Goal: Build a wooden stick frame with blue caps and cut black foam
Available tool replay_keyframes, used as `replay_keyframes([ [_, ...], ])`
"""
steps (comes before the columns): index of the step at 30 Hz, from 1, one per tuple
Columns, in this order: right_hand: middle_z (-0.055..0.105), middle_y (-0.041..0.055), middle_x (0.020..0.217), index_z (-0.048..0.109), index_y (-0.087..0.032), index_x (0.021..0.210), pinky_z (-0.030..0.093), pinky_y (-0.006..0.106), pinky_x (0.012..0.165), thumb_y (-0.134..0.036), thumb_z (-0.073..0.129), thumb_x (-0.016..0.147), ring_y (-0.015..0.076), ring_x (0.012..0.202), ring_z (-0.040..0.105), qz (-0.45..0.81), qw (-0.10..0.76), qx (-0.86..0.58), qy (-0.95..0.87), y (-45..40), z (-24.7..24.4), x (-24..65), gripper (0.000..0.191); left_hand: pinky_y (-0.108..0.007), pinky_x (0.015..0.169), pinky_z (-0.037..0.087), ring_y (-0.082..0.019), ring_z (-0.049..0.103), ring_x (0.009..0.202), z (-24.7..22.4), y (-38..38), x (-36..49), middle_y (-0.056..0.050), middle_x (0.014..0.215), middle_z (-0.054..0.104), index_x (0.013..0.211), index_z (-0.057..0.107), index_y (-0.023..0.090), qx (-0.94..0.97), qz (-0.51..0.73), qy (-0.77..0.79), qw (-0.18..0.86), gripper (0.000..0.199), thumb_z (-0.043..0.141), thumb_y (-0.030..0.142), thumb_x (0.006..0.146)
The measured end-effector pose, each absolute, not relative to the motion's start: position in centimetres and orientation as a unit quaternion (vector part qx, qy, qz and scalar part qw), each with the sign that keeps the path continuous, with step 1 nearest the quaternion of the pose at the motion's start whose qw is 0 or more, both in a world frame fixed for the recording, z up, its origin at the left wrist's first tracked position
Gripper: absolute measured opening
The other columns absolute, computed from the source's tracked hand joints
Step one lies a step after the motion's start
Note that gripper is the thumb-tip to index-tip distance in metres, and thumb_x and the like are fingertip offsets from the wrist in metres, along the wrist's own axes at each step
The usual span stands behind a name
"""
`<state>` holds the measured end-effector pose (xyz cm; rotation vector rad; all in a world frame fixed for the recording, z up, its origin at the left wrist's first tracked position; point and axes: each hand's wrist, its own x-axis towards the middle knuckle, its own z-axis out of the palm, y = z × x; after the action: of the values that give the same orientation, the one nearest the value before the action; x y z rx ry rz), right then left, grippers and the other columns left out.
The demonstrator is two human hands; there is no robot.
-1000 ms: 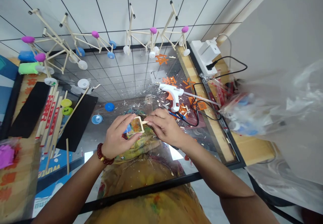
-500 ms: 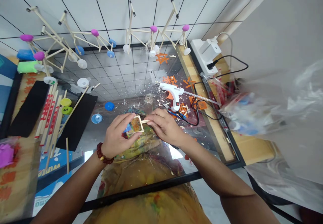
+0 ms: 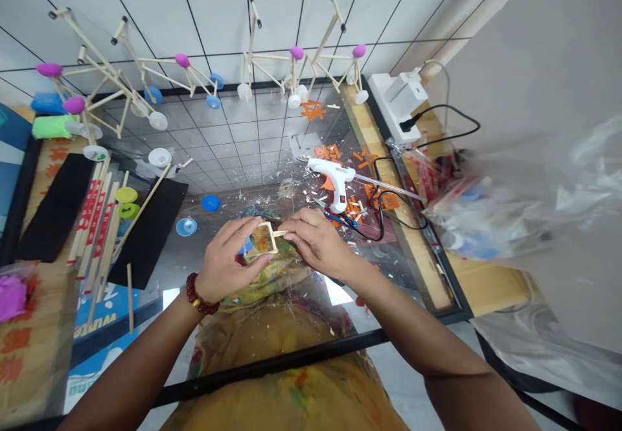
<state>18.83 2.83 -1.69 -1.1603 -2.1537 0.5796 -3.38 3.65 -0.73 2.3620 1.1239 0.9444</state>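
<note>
A small pale wooden frame (image 3: 275, 242), open in the middle, is held above the glass table near my body. My left hand (image 3: 228, 256) grips it between thumb and fingers from the left. My right hand (image 3: 313, 240) pinches a short wooden stick (image 3: 280, 232) that touches the frame's right side. Beyond my right hand lies a white glue gun (image 3: 335, 181) with a clear glue stick in its back. Blue-handled cutters (image 3: 337, 217) lie just below the gun, partly under its cable.
Several stick-built bicycle shapes (image 3: 265, 61) stand along the tiled wall. Wooden sticks (image 3: 104, 223) and black sheets (image 3: 155, 223) lie left, near a blue cap (image 3: 210, 203) and a blue cup (image 3: 186, 227). At right are a power strip (image 3: 396, 110) and plastic bags (image 3: 486, 217).
</note>
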Motion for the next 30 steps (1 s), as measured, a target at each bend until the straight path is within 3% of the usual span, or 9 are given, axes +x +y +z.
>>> replay_keyframes([
  [30, 0.062, 0.0087, 0.093, 0.061, -0.017, 0.103, 0.040, 0.035, 0.077, -0.023, 0.045, 0.097, 0.0203, 0.087, 0.056, 0.222, 0.319, -0.432, -0.814, 2.73, -2.03, 18.69, 0.018, -0.039, 0.091, 0.054, -0.025, 0.065, 0.102, -0.72, 3.65, -3.41, -0.011, 0.113, 0.068, 0.129, 0.053, 0.022, 0.838, 0.344, 0.385, 0.178, 0.059, 0.075, 0.027, 0.075],
])
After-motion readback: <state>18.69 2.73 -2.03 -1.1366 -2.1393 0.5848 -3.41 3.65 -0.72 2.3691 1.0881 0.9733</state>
